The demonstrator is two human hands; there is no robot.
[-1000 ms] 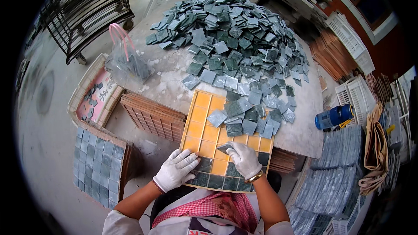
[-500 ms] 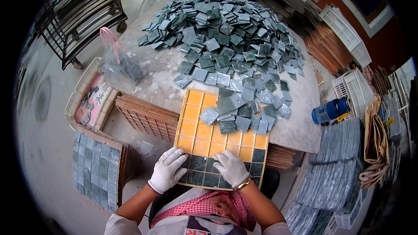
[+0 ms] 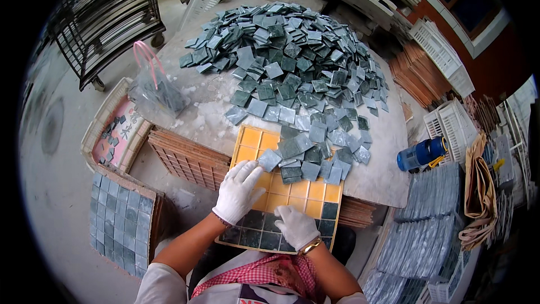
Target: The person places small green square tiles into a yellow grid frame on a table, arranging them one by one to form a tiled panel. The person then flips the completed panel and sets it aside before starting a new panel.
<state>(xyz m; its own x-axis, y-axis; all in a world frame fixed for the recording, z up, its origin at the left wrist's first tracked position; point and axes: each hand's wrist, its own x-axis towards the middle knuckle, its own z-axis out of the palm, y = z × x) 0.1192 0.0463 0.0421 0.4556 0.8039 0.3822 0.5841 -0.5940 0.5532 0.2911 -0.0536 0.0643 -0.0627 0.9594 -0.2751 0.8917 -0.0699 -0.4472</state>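
A yellow grid tray [image 3: 246, 154] with raised ribs lies before me, its near rows filled with dark green square stone tiles [image 3: 252, 238]. My left hand [image 3: 237, 192], in a white glove, reaches over the tray's left side. Its fingers are stretched out, the tips by a loose grey-green tile [image 3: 269, 160]; whether they touch it is unclear. My right hand [image 3: 298, 228], also gloved, rests low over the filled rows, fingers bent but apart, with nothing visible in them. Several loose tiles [image 3: 311, 170] lie heaped on the tray's far part.
A large tile pile [image 3: 287, 50] covers the table's far side. A plastic bag [image 3: 160, 94] stands at left by brown grid trays [image 3: 183, 157]. Stacked filled panels [image 3: 419, 242] and a blue bottle [image 3: 419, 155] are at right. A wheeled metal rack [image 3: 112, 28] stands far left.
My left hand has moved up and forward from the filled rows to the loose tiles. My right hand stays over the filled rows, its fingers more bent.
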